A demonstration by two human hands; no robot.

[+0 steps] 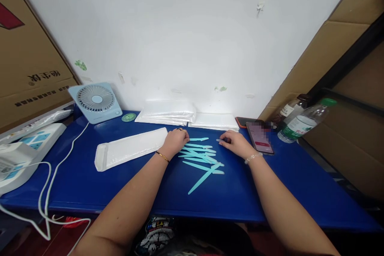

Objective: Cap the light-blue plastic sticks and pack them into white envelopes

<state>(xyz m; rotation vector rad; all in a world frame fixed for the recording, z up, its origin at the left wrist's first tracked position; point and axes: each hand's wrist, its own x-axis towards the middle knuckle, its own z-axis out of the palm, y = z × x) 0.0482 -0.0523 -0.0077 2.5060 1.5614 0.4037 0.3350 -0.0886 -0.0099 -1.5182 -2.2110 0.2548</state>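
Several turquoise eyebrow razors (196, 164) lie in a loose, overlapping pile on the blue table (240, 192), most with their blade ends to the right. My left hand (177, 141) is closed on the handle end of one eyebrow razor (199, 139) at the top of the pile. Its blade end points toward my right hand (235, 143), whose fingers pinch a small translucent piece (219, 140) that looks like a blade cap. A gap separates that piece from the razor. Left of my left hand lies a white padded mailer (132, 149).
Stacked white mailers (165, 112) rest against the wall. A blue fan (96, 102) and a power strip (27, 156) with a white cable stand on the left. At the right are a phone (259, 138), a green-capped bottle (303, 124) and a dark-capped bottle (292, 110).
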